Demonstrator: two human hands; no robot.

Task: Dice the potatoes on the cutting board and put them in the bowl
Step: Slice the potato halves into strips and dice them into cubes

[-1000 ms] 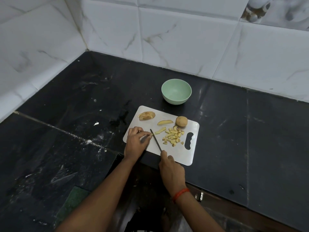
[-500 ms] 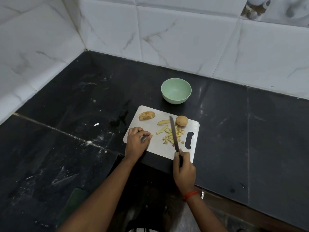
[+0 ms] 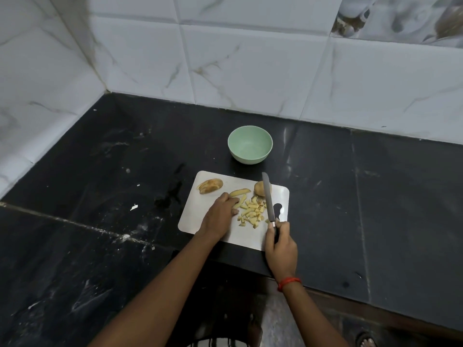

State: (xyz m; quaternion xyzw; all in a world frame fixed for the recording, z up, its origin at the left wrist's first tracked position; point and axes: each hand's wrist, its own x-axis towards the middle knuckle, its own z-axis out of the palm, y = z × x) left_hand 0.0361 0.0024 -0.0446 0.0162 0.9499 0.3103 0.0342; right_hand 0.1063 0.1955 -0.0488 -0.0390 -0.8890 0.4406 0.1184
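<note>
- Head view: your right hand (image 3: 280,249) grips the knife (image 3: 268,199) by its handle, blade pointing far, just right of the diced pile (image 3: 251,212) on the cutting board (image 3: 198,221).
- Your left hand (image 3: 220,211) rests curled at the pile's left edge; whether it pinches a piece cannot be told.
- Beyond the board's far edge, the bowl (image 3: 248,159) holds nothing. A sliced half (image 3: 211,185), a wedge (image 3: 240,192) and a chunk (image 3: 259,188) await dicing, so the job looks under halfway.
</note>
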